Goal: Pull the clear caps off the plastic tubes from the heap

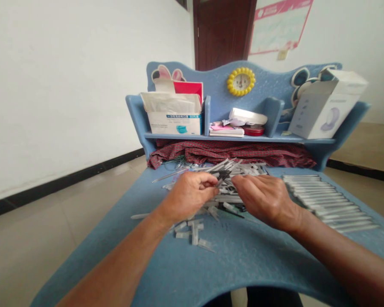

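Note:
My left hand (192,192) is closed in a pinch at the near left side of a pile of pen parts (233,198). Whatever sits between its fingertips is too small and blurred to name. A short way to the right, my right hand (265,198) is closed too, knuckles up, and its fingers hide what they may hold. The pile mixes thin white, clear and black sticks. Several clear pen caps (195,233) lie loose on the blue table in front of my left hand. Beyond my right hand, a row of grey-white pens (329,200) lies side by side.
The blue table (141,260) has a back shelf (182,137) carrying a mask box (174,123), a stack of papers (226,132), a red round tin (254,131) and a tall white box (323,108). Beneath the shelf lies a red checked cloth (230,151). A yellow clock (241,81) is above.

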A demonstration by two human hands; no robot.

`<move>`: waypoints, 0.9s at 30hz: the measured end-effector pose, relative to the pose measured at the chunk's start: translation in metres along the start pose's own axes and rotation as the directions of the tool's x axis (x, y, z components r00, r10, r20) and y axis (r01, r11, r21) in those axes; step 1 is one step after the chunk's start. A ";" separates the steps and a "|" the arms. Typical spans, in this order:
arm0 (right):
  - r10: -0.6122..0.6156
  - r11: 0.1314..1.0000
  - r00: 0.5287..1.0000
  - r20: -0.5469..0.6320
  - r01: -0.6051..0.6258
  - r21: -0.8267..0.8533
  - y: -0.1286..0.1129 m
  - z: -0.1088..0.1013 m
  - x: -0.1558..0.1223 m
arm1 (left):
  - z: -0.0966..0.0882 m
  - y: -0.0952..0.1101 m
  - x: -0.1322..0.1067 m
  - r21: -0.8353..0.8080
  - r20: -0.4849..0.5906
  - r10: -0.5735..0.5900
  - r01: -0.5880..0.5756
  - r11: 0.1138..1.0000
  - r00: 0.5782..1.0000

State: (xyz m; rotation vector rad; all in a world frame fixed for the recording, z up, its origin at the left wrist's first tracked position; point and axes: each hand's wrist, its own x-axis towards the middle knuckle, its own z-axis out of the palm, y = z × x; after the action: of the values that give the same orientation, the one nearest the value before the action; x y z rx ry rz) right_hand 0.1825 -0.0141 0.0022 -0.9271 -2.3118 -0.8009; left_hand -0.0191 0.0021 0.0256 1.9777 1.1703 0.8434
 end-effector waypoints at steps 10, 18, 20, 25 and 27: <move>0.176 0.939 0.789 0.589 -0.314 0.141 -0.011 0.014 0.006 | -0.004 0.005 0.000 -0.266 -0.238 -0.017 -0.048 0.963 0.971; 0.147 0.970 0.750 0.645 -0.236 0.052 -0.027 0.027 0.013 | -0.002 0.005 -0.003 -0.236 -0.201 0.040 -0.088 0.968 0.979; 0.146 0.970 0.762 0.630 -0.237 0.062 -0.027 0.028 0.012 | -0.003 0.005 -0.004 -0.215 -0.190 0.044 -0.086 0.973 0.981; 0.273 0.902 0.829 0.487 -0.396 0.169 -0.013 0.023 0.009 | -0.003 0.003 -0.004 -0.129 -0.158 0.079 -0.100 0.987 0.984; 0.387 0.754 0.827 0.408 -0.538 0.377 -0.003 0.019 0.010 | -0.002 0.002 -0.004 -0.096 -0.135 0.088 -0.101 0.990 0.987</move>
State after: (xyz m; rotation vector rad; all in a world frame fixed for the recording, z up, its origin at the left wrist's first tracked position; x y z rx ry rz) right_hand 0.1696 0.0011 -0.0051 -1.3804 -2.2007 0.1476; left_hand -0.0217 -0.0012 0.0276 1.9310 1.0894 1.0745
